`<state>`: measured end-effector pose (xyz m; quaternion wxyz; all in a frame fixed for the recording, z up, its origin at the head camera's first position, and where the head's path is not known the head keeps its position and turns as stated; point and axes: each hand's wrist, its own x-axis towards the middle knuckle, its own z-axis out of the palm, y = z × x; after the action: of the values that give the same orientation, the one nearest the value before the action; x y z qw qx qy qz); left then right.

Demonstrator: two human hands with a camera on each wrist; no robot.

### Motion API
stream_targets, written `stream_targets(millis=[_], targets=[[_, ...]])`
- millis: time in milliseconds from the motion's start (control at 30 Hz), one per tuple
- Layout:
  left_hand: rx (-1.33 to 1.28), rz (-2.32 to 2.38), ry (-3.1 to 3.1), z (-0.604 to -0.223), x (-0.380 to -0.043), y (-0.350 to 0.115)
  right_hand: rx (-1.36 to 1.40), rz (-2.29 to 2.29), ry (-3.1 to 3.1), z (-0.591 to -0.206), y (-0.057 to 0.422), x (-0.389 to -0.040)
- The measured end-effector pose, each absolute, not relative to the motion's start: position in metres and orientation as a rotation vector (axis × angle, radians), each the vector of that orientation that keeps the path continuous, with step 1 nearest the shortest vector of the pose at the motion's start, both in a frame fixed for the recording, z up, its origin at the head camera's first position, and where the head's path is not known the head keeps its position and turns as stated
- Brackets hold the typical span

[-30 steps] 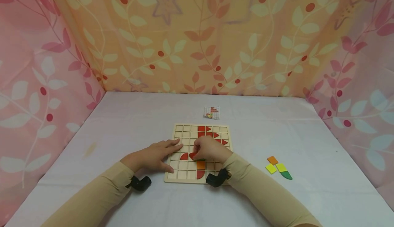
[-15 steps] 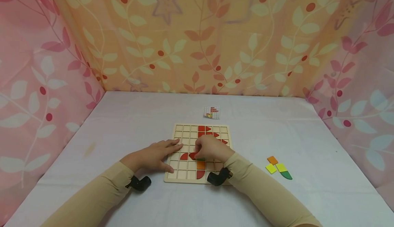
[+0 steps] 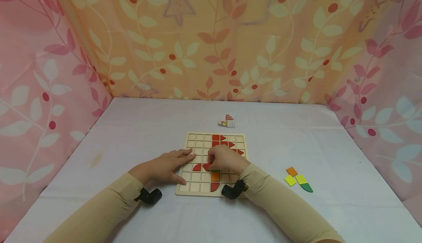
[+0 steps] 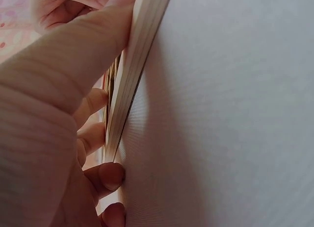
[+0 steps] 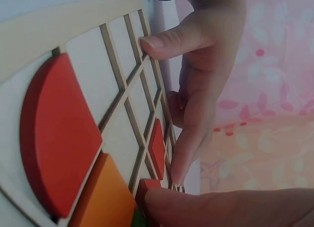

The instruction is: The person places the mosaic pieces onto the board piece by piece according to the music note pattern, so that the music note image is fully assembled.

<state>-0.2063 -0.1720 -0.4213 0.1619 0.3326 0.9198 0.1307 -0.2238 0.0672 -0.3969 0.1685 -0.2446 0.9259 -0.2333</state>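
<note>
A wooden grid board (image 3: 197,194) lies on the table, and my left hand (image 3: 165,167) rests on its left edge with fingers spread. In the left wrist view the thumb (image 4: 83,53) lies against the board's side. My right hand (image 3: 227,159) pinches a small red piece (image 3: 206,167) at its cell; in the right wrist view the thumb (image 5: 171,202) touches it. Left of that sits a red quarter-circle (image 3: 197,167). An orange square (image 3: 215,177) and another red quarter-circle (image 3: 215,187) sit nearer the front. A green piece (image 3: 215,170) is mostly hidden by the right hand.
Red squares and triangles (image 3: 223,138) fill cells at the board's far side. Behind the board lies a small printed card (image 3: 226,120). To the right lie a loose orange square (image 3: 292,171), two yellow squares (image 3: 290,180) and a green quarter-circle (image 3: 306,187). Patterned curtains surround the table.
The right hand shifts very slightly at the same cell with the red piece. The left hand stays in place on the board's edge.
</note>
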Motion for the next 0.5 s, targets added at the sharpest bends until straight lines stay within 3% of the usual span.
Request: stream_targets(millis=[500], targets=[[0.980,0.379,2.624,-0.4210,-0.2066,-0.1733,-0.757,-0.649,2.640,-0.3991,0.0621,-0.2198]])
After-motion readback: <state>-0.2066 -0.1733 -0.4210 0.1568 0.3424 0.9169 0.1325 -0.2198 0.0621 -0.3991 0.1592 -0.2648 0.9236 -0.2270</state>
